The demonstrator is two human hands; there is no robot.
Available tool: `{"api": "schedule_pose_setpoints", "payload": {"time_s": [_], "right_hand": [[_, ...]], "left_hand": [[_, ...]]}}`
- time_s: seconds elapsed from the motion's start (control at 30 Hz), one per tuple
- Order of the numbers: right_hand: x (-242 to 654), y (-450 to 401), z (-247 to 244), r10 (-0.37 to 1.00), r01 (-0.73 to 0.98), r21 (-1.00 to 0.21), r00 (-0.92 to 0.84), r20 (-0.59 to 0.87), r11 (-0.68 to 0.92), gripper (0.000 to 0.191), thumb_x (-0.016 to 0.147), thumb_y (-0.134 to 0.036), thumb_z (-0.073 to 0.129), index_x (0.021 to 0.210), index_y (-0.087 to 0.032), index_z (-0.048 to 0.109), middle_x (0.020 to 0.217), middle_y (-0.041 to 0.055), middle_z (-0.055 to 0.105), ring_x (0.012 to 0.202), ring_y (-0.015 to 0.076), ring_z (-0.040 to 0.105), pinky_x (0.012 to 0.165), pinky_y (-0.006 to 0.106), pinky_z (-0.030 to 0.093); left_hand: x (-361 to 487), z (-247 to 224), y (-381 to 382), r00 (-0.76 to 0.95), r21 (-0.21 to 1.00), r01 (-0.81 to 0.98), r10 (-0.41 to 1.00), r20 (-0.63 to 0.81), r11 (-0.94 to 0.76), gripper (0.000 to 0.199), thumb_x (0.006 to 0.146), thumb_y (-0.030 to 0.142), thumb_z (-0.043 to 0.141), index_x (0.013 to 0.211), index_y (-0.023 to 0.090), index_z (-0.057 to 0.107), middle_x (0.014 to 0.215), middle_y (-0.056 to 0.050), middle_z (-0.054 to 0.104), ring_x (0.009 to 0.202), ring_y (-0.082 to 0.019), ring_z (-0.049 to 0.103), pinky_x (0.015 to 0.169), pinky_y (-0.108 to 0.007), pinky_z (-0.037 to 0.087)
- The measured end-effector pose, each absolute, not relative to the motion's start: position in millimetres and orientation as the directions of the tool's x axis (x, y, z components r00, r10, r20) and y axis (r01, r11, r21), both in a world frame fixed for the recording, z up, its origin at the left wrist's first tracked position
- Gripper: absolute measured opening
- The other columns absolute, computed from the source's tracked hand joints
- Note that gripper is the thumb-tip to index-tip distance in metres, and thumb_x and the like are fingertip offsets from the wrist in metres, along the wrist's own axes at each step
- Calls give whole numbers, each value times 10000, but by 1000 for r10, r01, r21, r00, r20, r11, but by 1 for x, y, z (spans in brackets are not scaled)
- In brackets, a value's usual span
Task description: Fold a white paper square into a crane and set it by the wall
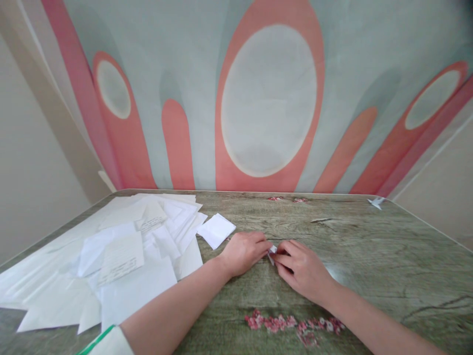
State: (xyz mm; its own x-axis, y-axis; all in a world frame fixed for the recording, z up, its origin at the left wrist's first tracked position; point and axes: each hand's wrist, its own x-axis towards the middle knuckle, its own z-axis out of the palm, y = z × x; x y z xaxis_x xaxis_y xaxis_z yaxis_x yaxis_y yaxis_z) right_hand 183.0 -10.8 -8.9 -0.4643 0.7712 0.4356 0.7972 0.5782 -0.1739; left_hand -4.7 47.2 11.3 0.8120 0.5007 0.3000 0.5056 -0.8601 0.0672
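Observation:
A small folded piece of white paper [272, 249] is between my two hands, low over the wood-patterned table [354, 231]. My left hand [247, 252] has its fingers closed together, with the fingertips on the left side of the folded paper. From the other side, my right hand [303, 268] pinches the same paper between thumb and fingers. Parts of the paper are hidden behind the fingertips. Just beyond my left hand lies a square of white paper [217, 230], flat on the table.
Many loose white sheets [138, 291] are spread in an overlapping pile on the left. A small folded paper shape [377, 202] rests at the far right corner. Pink blossoms [277, 323] appear on the tabletop near the front. A patterned backdrop [199, 148] stands behind the table.

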Motion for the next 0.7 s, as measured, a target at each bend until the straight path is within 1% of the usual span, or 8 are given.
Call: {"api": "schedule_pose_setpoints", "payload": {"time_s": [0.03,0.1,0.2,0.4,0.5,0.7], "right_hand": [[183,-11,-9,773,798,-174,-465,431,577,187,810,-131,526,876,-226,673,809,37,569,779,176,522,727,318,438],[183,-10,-10,779,799,-177,-466,420,574,186,815,-135,521,882,-224,670,816,40,568,785,178,520,730,322,439],[183,-10,-10,782,802,-178,-464,416,570,182,817,-138,519,876,-222,669,811,41,565,787,177,520,730,317,441],[182,-12,-7,781,809,-161,-464,417,566,193,828,-134,496,868,-211,667,804,48,558,792,180,515,739,323,436],[182,-12,-7,779,808,-161,-464,421,567,199,830,-130,489,869,-211,666,799,48,556,793,182,516,737,321,434],[182,-12,-8,787,811,-169,-459,412,560,198,834,-137,490,908,-210,659,818,45,562,803,181,511,747,322,425]], "left_hand": [[-6,11,48,817,89,485,487,308,-870,250,925,297,384,990,207,608,852,-33,611,785,-142,580,674,-227,417],[-6,11,49,823,119,456,469,321,-882,260,929,294,377,1009,218,613,863,-31,627,794,-141,587,684,-223,414],[-4,8,50,812,161,447,475,340,-880,258,926,292,390,975,223,633,864,-27,638,793,-133,591,685,-213,413],[1,6,51,755,221,488,536,378,-844,257,918,306,404,922,204,640,839,-24,640,811,-135,585,709,-216,419],[1,6,51,750,212,501,543,378,-839,236,909,292,420,893,192,632,836,-25,636,806,-138,582,705,-221,418],[1,7,50,765,148,505,521,379,-850,256,912,284,399,869,184,630,817,-35,626,787,-147,577,681,-237,409]]}}
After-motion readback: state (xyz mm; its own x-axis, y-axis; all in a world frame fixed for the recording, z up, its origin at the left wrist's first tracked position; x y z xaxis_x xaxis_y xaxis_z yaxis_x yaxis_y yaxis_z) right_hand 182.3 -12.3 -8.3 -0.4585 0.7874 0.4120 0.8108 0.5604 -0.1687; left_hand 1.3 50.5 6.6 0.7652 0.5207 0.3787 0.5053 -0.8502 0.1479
